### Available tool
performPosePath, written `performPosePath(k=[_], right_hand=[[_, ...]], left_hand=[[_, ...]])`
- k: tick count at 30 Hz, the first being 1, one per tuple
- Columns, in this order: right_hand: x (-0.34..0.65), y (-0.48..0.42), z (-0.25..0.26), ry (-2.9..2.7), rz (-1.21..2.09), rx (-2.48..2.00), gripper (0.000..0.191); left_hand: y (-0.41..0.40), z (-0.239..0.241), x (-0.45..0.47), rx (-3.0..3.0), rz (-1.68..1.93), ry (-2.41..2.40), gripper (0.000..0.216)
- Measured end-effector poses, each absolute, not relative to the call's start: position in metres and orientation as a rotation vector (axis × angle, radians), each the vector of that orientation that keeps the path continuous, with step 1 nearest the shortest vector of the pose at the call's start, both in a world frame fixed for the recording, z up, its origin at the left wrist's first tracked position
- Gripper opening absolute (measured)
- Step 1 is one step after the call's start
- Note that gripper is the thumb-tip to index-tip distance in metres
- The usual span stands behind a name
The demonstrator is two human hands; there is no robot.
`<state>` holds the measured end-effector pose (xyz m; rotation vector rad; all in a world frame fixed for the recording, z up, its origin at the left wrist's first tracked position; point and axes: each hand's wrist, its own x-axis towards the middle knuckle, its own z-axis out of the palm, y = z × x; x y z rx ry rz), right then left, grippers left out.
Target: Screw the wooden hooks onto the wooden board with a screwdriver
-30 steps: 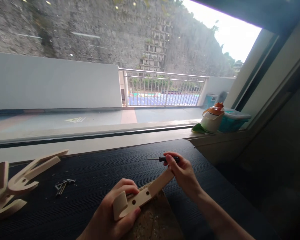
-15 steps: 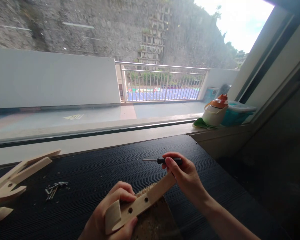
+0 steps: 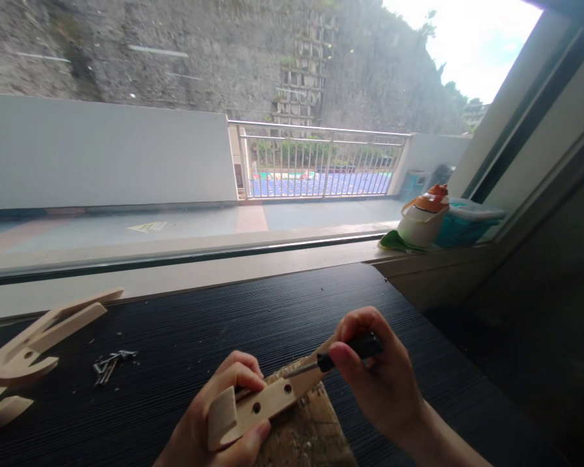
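Note:
A pale wooden hook-shaped piece [image 3: 271, 402] with two dark holes lies slanted over a worn wooden block [image 3: 305, 433]. My left hand [image 3: 223, 408] grips its curved near end, fingers on the far side and thumb on the near side. Held in my right hand [image 3: 379, 370] is a screwdriver [image 3: 327, 361] with a black handle and a thin metal shaft. Its tip points left and down, close to the upper hole; whether it touches the wood I cannot tell. Part of the piece's far end is hidden behind the right hand.
A small heap of screws [image 3: 111, 366] lies on the black table [image 3: 185, 324], left of my hands. Several more wooden pieces [image 3: 29, 363] are stacked at the left edge. On the windowsill stand a white bottle with an orange top [image 3: 422, 217] and a teal box [image 3: 469, 224].
My right hand has moved down and slightly right, bringing the screwdriver's tip from above the table to near the upper hole. My left hand keeps its grip on the wooden piece.

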<state>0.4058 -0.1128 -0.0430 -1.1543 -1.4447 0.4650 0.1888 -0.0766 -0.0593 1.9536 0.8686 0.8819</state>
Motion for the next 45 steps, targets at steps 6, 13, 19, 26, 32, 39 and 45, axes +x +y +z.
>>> performPosePath(k=[6, 13, 19, 26, 32, 39, 45], right_hand=[[0.405, -0.113, -0.038, -1.575, 0.29, -1.212, 0.013], [0.401, -0.108, -0.031, -1.659, 0.222, -1.242, 0.013], [0.401, -0.103, 0.011, -1.883, 0.466, -1.444, 0.014], [0.389, -0.09, 0.083, -2.613, 0.65, -1.412, 0.016], [0.361, -0.083, 0.104, -3.058, 0.331, -1.38, 0.016], [0.348, -0.076, 0.095, -3.03, 0.368, -1.505, 0.019], [0.346, -0.078, 0.093, -2.884, 0.176, -1.747, 0.023]], left_hand=[[-0.076, -0.062, 0.188, 1.974, 0.875, 0.877, 0.011], [-0.075, -0.061, 0.187, 2.002, 0.842, 0.874, 0.012], [-0.076, -0.056, 0.185, 2.034, 0.763, 0.893, 0.009], [-0.08, -0.043, 0.186, 2.018, 0.742, 0.895, 0.008], [-0.079, -0.036, 0.179, 1.907, 0.725, 0.841, 0.027], [-0.078, -0.022, 0.171, 1.878, 0.831, 0.746, 0.021], [-0.081, -0.035, 0.179, 1.845, 0.87, 0.728, 0.009]])
